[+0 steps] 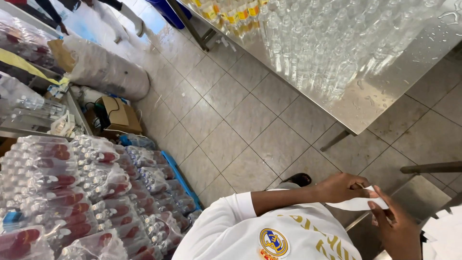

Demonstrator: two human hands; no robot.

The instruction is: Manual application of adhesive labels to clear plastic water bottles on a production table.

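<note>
My left hand (340, 188) and my right hand (395, 230) meet at the lower right, both gripping a thin white paper strip (360, 203). The left hand pinches its near end from above. My right hand's fingers hold the other end from below. My white shirt with a round crest (273, 241) fills the bottom middle. A stack of white paper sheets (445, 236) lies just right of my right hand.
A wet steel table (385, 91) at the upper right carries several clear bottles (317, 48), some with yellow labels (231, 12). Shrink-wrapped bottle packs with red caps (72, 192) are piled at the left on a blue pallet (180, 178). A big plastic-wrapped roll (106, 70) and a cardboard box (118, 115) lie on the tiled floor (231, 130).
</note>
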